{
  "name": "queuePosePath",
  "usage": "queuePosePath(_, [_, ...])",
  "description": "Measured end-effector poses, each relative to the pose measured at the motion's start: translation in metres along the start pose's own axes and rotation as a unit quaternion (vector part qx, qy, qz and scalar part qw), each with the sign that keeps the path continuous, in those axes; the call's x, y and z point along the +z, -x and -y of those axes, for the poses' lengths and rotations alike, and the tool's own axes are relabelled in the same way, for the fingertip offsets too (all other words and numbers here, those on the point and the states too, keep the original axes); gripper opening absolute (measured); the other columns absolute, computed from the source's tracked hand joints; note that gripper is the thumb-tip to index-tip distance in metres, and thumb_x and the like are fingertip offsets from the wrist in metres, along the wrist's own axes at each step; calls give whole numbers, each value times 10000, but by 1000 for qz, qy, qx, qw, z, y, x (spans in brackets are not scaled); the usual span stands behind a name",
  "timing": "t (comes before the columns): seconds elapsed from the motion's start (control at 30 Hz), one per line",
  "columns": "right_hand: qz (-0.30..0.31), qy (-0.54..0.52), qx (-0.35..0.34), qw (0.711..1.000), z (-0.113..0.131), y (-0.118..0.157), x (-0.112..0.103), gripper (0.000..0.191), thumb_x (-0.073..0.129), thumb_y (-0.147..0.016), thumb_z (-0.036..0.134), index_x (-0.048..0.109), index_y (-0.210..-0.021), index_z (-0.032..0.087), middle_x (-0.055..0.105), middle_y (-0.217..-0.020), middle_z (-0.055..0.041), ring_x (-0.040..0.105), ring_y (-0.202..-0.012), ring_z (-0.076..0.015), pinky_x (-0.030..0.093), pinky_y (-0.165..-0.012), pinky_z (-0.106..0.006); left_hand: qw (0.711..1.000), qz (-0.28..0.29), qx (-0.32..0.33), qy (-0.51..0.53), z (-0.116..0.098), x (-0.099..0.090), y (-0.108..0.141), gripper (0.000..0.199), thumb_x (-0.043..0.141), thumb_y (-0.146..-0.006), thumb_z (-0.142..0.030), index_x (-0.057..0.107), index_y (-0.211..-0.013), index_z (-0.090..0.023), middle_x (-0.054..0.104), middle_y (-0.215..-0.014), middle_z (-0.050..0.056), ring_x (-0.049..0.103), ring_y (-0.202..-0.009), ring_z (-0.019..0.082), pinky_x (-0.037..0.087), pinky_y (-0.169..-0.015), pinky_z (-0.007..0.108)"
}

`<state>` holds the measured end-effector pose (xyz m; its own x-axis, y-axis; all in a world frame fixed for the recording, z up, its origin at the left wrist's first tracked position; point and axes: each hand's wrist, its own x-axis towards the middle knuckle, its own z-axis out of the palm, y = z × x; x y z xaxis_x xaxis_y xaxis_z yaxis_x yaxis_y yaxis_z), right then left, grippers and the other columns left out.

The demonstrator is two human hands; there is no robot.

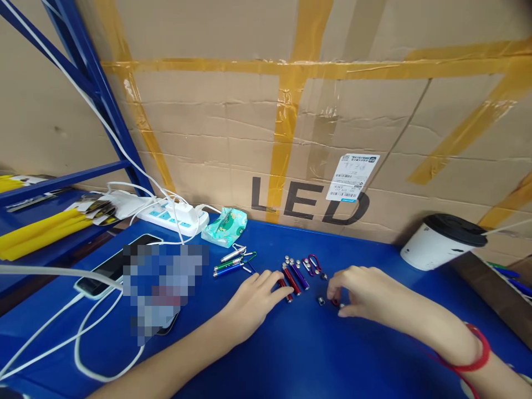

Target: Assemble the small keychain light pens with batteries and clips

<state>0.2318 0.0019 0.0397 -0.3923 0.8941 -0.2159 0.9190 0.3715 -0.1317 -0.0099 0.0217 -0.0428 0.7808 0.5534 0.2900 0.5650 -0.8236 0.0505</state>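
Note:
On the blue table, my left hand (pixel 255 302) rests with its fingers bent beside two red tubes (pixel 292 280) and a purple tube (pixel 300 276); whether it grips the nearest red one cannot be made out. My right hand (pixel 357 291) is at the right, thumb and fingers apart, over a small red clip (pixel 334 302) on the table. Small silver button-like discs (pixel 291 261) and red and purple carabiners (pixel 313 263) lie behind the tubes. A small metal cap (pixel 320 301) sits between my hands. Silver, green and blue tubes (pixel 228 269) with clips lie left of my left hand.
A white power strip (pixel 162 215) with cables, a green tissue pack (pixel 224 227) and a phone (pixel 120 266) are at the left. A white cup (pixel 432 244) with a black lid stands at the right. A cardboard box (pixel 233 138) borders the back.

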Motion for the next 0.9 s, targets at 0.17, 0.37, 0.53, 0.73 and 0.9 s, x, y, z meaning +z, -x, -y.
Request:
queuePosePath(0.17, [-3,39,3,999,-6,-5,-1,232,724,-657,135,685,-839,272,715,-839,31,667,-806,-228,487,-639,-299,1000,24,0,-16,2,-1,0,549,417,-769,70,485,-1223,-231,530,-1236,78,547,-1035,209,478,-785,322])
queuePosePath(0.37, [-40,94,29,994,-11,-11,-4,226,651,-731,132,678,-911,266,712,-933,5,670,-851,-240,498,-633,-307,999,32,13,-41,3,-2,-1,486,438,-783,54,513,-1174,-224,534,-1235,76,539,-1040,215,457,-780,314])
queuePosePath(0.53, [-20,73,57,995,-17,-6,-6,170,692,-688,146,692,-811,262,718,-831,21,671,-798,-220,477,-625,-286,999,20,24,-38,7,-1,0,318,450,-845,-19,542,-1077,-216,580,-1128,55,543,-993,200,427,-740,294])
queuePosePath(0.73, [40,3,71,997,-11,-3,-4,140,733,-661,182,691,-777,249,712,-754,34,667,-748,-198,462,-604,-268,999,20,5,-39,7,-4,-1,199,436,-891,-78,547,-1009,-195,624,-969,32,552,-885,187,400,-696,294])
queuePosePath(0.9, [-39,56,12,998,-12,-11,-5,150,634,-764,158,676,-867,259,706,-852,14,666,-776,-213,483,-614,-289,998,-38,-33,22,1,-11,-2,135,422,-917,-132,536,-972,-180,639,-884,20,563,-792,168,410,-674,283])
